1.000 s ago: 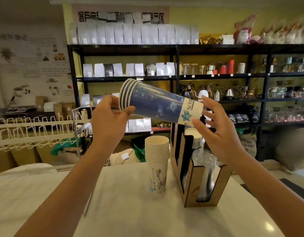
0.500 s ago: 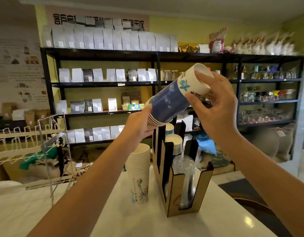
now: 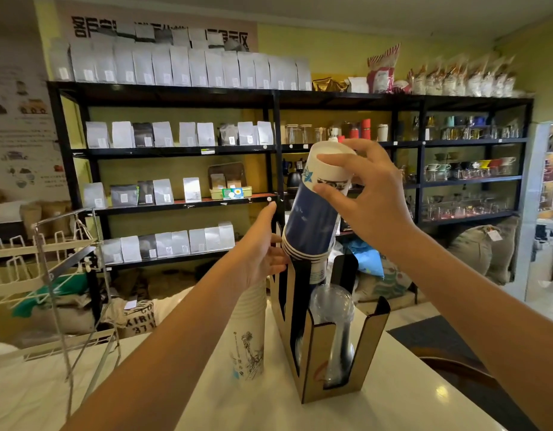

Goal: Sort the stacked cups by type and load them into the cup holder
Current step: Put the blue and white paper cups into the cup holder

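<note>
A stack of blue paper cups [image 3: 312, 213] hangs upside down, rims downward, right over the cardboard cup holder [image 3: 370, 346]. My right hand [image 3: 362, 194] grips the stack's white base end at the top. My left hand [image 3: 262, 253] touches the rims at the stack's lower end, fingers spread against them. The rims sit at the mouth of a middle slot of the holder. Clear plastic cups [image 3: 332, 309] fill the holder's front slot. A stack of white printed paper cups [image 3: 248, 340] stands on the counter, left of the holder, partly hidden by my left forearm.
The white counter [image 3: 393, 409] carries a white wire rack [image 3: 51, 275] at the left. Behind the counter, black shelves [image 3: 182, 150] hold white bags, jars and glassware. Sacks lie on the floor beyond the counter.
The blue stack has turned from lying sideways to nearly upright, rims down, and come lower onto the holder. My right hand moved onto its base end; my left hand slid to the rims.
</note>
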